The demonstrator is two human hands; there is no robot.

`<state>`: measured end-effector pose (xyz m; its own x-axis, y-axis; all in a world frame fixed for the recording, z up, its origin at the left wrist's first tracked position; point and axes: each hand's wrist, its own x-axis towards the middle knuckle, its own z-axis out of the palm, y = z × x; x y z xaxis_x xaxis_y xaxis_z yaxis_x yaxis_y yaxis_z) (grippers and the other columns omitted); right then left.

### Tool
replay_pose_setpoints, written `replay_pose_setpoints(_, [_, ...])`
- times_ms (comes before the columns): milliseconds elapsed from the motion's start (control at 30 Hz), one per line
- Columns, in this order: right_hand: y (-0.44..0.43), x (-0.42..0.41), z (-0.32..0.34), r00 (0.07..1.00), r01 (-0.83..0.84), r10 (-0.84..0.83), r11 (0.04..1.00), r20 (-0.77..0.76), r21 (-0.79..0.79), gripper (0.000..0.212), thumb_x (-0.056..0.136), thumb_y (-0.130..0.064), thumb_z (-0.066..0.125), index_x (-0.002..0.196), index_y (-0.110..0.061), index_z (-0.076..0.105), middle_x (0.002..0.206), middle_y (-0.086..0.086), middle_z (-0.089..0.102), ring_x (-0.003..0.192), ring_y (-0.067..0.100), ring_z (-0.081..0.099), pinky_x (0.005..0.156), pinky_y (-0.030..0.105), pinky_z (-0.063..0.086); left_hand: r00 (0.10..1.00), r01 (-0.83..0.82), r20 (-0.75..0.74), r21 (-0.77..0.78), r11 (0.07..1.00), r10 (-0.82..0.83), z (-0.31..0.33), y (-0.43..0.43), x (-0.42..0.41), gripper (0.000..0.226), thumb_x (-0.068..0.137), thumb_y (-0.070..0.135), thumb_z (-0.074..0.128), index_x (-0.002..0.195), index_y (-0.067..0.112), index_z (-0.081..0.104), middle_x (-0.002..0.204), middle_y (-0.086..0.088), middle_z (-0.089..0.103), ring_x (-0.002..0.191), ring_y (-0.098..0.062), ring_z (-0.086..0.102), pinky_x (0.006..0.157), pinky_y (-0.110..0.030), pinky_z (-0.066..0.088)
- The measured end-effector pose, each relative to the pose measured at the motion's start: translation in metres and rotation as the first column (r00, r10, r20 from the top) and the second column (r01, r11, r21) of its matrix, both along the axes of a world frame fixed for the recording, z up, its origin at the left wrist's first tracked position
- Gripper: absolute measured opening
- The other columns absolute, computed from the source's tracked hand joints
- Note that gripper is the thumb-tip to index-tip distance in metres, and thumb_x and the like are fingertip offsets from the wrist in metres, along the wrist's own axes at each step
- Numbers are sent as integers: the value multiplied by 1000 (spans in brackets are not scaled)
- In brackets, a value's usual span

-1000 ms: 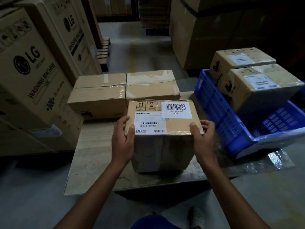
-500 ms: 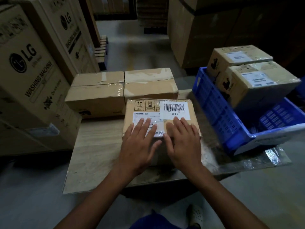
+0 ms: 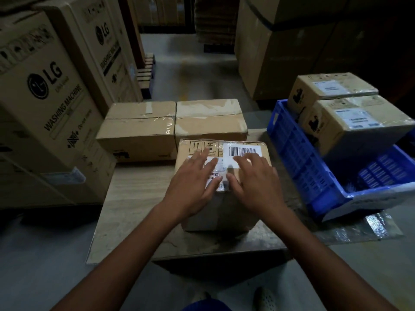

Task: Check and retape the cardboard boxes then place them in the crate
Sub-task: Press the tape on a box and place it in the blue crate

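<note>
We see both hands lying palm-down on top of the labelled box (image 3: 216, 212), which stands upright at the near middle of the tabletop (image 3: 134, 198). The left hand (image 3: 193, 187) covers the left half of the top. Its fingers are straight and spread, with the tips reaching toward the printed handling symbols at the far edge. The right hand (image 3: 258, 182) covers the right half with its fingers spread the same way, and the tips sit just short of the barcode label (image 3: 244, 151). Those fingertips are blurred. Neither hand curls round anything, and the two thumbs lie close together over the white shipping label (image 3: 221, 173) near the box's front edge. Clear tape shines across the top.

Just beyond the labelled box, two plain cartons sit side by side and touching at the far edge of the tabletop. These are the left carton (image 3: 139, 133) and the right carton (image 3: 210, 122), both with glossy tape over their tops. The labelled box is right up against the right carton, but we cannot tell whether they touch.

At the right sits the blue crate (image 3: 298, 153), with a sheet of clear plastic (image 3: 372, 225) showing beneath its near end. Inside it are two more boxes with white labels, the nearer crate box (image 3: 359, 124) and the farther crate box (image 3: 330, 88), close against each other.

On the left stand tall washing-machine cartons (image 3: 45, 104). Light shoes (image 3: 266, 297) show on the floor at the near edge.
</note>
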<state>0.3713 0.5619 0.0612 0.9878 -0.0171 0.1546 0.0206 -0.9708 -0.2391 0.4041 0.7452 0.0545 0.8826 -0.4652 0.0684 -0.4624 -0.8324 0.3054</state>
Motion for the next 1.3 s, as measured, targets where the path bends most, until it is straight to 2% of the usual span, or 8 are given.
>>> replay_pose_setpoints(167, [11,3,-15,1000,17,-17,999,-7,46,54,98,-48,34,144,-24,50,152,5,45,143,23,35,118,45,25,999,-25,-17,148,989,28,-5,-8,0,63,104,56,19,160,26,13,169,-1,3,155,-18,-2,124,-37,0])
replay_pose_setpoints(400, [-7,22,6,992,-89,82,994,-97,-67,51,98,-58,46,141,-31,49,148,2,45,136,21,39,108,44,36,998,66,2,185,980,-68,24,-6,25,63,100,57,40,154,25,31,161,-6,28,145,-24,27,114,-42,30])
replay_pose_setpoints(500, [-16,36,17,975,-129,121,991,-185,-32,66,98,-59,46,156,-31,29,165,3,24,150,23,22,119,45,24,995,95,-51,135,986,-89,24,-9,44,68,102,56,36,160,28,13,169,-1,-1,154,-21,5,122,-45,14])
replay_pose_setpoints(633, [-16,42,2,952,-197,172,977,-252,-78,66,103,-60,26,161,-30,13,170,3,5,156,21,2,124,41,4,993,98,-82,197,976,-84,2,-11,50,66,104,55,24,160,24,5,168,-2,-6,154,-18,-6,125,-42,1])
replay_pose_setpoints(800, [-17,44,4,948,-195,165,977,-273,-88,67,102,-61,28,161,-31,16,169,3,9,156,21,7,124,42,8,992,116,-69,230,966,-103,0,-10,54,66,104,56,22,160,24,7,168,-3,-3,155,-19,-4,126,-43,4])
replay_pose_setpoints(967, [-34,48,30,944,-168,170,985,-283,30,70,96,-59,52,157,-34,27,167,-1,20,150,22,24,118,47,29,986,160,-87,212,964,-145,12,1,61,70,102,59,31,160,28,7,169,-2,-2,155,-19,-1,125,-44,5])
replay_pose_setpoints(1167, [-55,40,7,925,-140,171,983,-339,115,74,94,-65,50,157,-45,17,169,-11,-1,155,13,-7,121,57,17,992,127,-40,285,950,-121,-4,11,63,75,95,72,13,158,36,-2,167,1,-13,154,-17,-13,124,-51,-6])
replay_pose_setpoints(1300, [-54,37,-1,948,-160,194,976,-252,149,74,94,-62,50,157,-42,18,169,-8,-2,155,14,-9,124,54,11,999,46,2,152,987,-47,-12,11,63,79,93,75,19,159,34,2,168,2,-10,154,-18,-12,124,-53,-3])
